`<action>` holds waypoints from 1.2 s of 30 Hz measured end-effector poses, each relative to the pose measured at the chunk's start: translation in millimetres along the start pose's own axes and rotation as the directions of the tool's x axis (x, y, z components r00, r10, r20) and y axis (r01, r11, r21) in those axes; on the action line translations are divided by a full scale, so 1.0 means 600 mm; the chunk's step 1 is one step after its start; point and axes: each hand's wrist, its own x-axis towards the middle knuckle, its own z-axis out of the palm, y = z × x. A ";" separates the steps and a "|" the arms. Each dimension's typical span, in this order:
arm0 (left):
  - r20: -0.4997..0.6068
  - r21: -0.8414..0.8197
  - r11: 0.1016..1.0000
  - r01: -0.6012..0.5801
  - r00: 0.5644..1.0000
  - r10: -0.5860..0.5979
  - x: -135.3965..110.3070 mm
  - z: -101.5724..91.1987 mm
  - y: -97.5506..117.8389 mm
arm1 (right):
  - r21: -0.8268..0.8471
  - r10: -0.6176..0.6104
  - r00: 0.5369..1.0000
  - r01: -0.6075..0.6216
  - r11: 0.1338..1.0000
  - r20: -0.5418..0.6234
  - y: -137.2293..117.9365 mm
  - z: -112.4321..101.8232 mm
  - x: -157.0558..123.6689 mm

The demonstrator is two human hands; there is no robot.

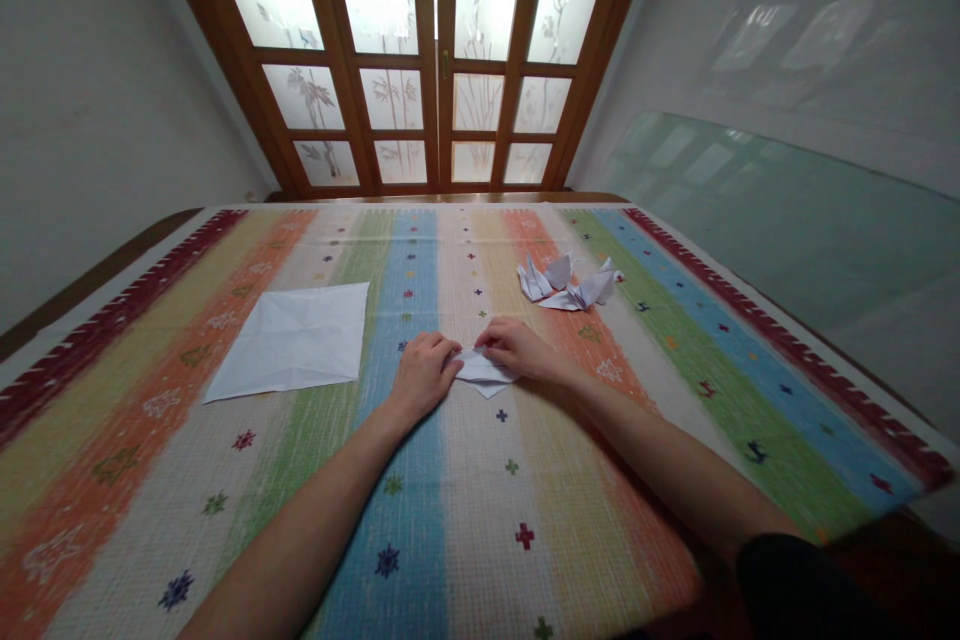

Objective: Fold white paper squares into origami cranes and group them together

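A small piece of folded white paper (485, 372) lies on the striped tablecloth in front of me, its lower point facing toward me. My left hand (426, 367) pinches its left end, fingers closed. At the right end, the fingers of my right hand (517, 345) are bent together on the paper's upper edge. Parts of both ends are hidden under my fingers. Left of my hands lies a flat white sheet of paper (296, 340) with faint creases. Beyond my right hand sit white folded paper cranes (574, 282), close together.
A striped, patterned tablecloth (480, 520) covers the table. Past its far edge stands a wooden door (437, 100) with frosted panes. White walls rise on both sides, with a pale green glass panel (787, 250) against the right one.
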 end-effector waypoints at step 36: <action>0.075 0.034 0.895 -0.445 0.894 0.442 -0.013 -0.009 0.008 | 0.049 0.081 0.963 -0.071 0.996 -0.257 0.011 -0.002 -0.059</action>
